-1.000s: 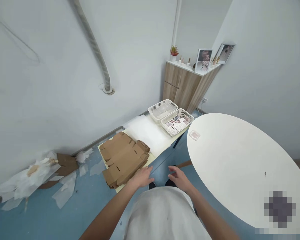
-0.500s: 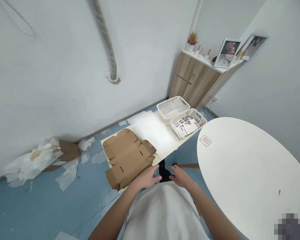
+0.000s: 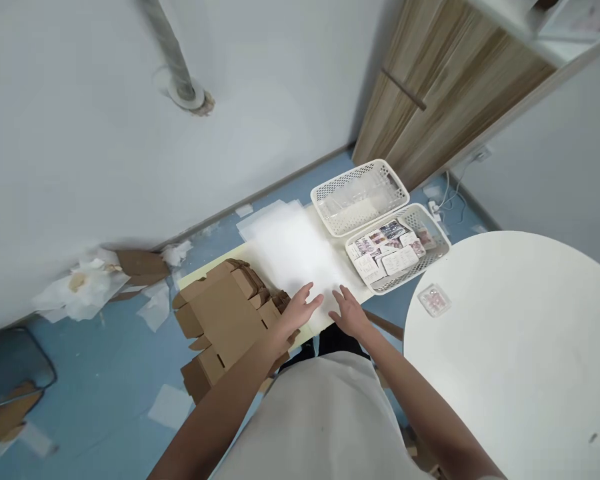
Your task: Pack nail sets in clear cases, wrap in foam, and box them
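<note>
My left hand [image 3: 299,311] is open with fingers apart, over the near edge of the low table beside flat brown cardboard boxes [image 3: 227,310]. Nothing is in my right hand [image 3: 349,312], whose fingers are also spread, near the front edge of a stack of white translucent sheets [image 3: 297,243]. Right of the sheets stand two white baskets: the back one [image 3: 360,200] contains clear plastic packets, the front one [image 3: 433,257] printed cards and small packs.
A round white table [image 3: 510,347] on the right bears a small clear case [image 3: 434,301]. Behind the baskets rises a wooden cabinet [image 3: 430,93]. Crumpled paper [image 3: 83,287] and cardboard [image 3: 143,267] lie on the floor at left, near the wall.
The view has tilted down and come closer to the low table. Both my hands have moved forward from in front of my body to the table's near edge, still open.
</note>
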`<state>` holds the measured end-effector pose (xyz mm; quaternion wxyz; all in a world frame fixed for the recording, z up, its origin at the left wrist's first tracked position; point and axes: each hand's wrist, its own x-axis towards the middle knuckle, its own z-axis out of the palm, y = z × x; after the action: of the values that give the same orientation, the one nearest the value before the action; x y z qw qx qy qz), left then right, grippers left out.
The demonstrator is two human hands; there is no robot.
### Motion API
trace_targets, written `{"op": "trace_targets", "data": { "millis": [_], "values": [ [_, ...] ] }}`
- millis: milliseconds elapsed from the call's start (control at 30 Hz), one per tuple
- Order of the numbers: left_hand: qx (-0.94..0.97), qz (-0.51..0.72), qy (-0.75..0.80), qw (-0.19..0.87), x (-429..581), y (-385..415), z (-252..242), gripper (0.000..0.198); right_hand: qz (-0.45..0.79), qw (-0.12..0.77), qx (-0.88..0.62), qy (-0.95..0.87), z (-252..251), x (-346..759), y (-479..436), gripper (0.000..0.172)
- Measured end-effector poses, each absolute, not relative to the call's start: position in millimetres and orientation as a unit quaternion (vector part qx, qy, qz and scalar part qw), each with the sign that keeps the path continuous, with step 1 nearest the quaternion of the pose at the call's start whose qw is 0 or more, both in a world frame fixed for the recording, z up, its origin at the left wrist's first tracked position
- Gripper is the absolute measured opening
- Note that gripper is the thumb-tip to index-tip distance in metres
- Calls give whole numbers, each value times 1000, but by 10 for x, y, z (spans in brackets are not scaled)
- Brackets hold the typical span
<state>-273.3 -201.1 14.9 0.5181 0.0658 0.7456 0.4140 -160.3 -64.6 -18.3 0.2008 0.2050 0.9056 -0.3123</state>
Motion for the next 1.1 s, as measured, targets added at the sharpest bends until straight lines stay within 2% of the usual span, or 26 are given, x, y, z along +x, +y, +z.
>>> {"op": "trace_targets", "data": {
  "millis": [167,333,533,667,733,833,933,1100],
  "values": [
    [-31,415,722,553,-2931,-1679,-213,73,-352,192,243,883,-479,-2022,-474,67],
    [-98,438,717,533,-2963,-1640,-411,68,-373,224,198,879,-631,-2152,-595,69],
    [-78,469,722,502,-2941,-1644,-482,42,-391,281,90,872,-610,-2148,-751,76],
    [-74,433,762,475,-2969,-1612,-517,36,-411,295,63,860,-630,-2159,-719,78],
    [-65,397,815,416,-3045,-1611,-505,40,-424,297,61,853,-649,-2157,-678,78],
    [-63,320,899,293,-3233,-1648,-481,59,-445,301,63,841,-664,-2155,-623,76],
    [-98,269,908,305,-3425,-1713,-506,70,-458,306,63,832,-662,-2160,-593,74],
    [-128,255,905,315,-3569,-1771,-605,77,-467,313,58,825,-660,-2182,-557,72]
  ]
}}
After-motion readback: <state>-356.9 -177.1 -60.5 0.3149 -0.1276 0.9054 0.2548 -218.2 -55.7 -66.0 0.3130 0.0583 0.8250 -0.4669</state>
